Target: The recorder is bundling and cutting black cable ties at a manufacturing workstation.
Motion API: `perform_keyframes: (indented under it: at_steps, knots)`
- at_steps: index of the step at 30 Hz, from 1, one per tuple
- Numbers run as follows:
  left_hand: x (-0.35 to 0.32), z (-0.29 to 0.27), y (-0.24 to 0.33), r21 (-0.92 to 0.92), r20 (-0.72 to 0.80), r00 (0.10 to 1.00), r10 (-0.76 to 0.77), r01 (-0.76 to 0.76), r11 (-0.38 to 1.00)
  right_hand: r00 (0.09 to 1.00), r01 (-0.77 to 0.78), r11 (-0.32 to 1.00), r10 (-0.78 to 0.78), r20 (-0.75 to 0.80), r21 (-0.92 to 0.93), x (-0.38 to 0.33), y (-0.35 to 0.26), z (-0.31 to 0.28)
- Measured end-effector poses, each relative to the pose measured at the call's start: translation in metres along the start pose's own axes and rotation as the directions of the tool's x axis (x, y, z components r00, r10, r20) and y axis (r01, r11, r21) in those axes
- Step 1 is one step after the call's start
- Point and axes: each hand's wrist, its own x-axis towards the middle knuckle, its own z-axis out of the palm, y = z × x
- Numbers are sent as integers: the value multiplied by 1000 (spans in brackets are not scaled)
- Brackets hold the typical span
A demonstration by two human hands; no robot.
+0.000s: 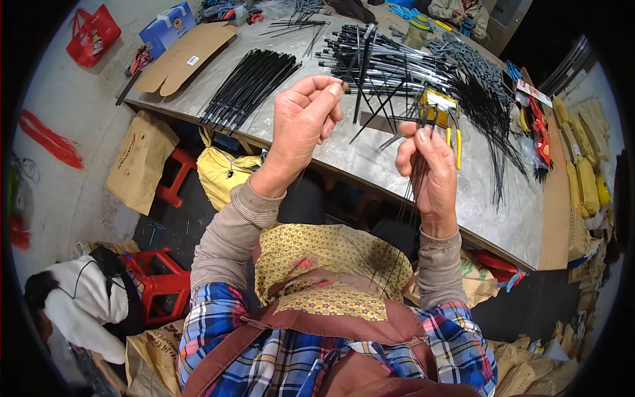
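My left hand is raised over the table's front edge, thumb and forefinger pressed together. What lies in that pinch is too small to make out. On the right, my right hand is closed on a bunch of thin black strips, their ends trailing below the fist. Between the hands, several dark strips cross one another, and a thicker black rod stands out among them. Just beyond the right hand are yellow-handled pliers and a small yellow box.
A neat row of black rods lies on the grey table. Behind are a pile of black-and-silver rods, grey parts and loose black strips. Flat cardboard lies left. Another person sits across. A red stool stands lower left.
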Motion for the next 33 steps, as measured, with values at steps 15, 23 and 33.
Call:
perform_keyframes:
  at_steps: [15, 23, 33]
  knots:
    - [26, -55, 3, -123, -88, 996, -7, -3, 992, 997, 26, 993, -33, 63, 115, -4, -15, -24]
    - [34, 0, -10, -164, 69, 991, 111, -98, 981, 999, -34, 998, 34, -1, -52, -11, -1, 5]
    - [47, 31, -19, -91, 253, 962, 102, -82, 993, 997, -68, 998, 68, -19, -6, -13, 2, 22]
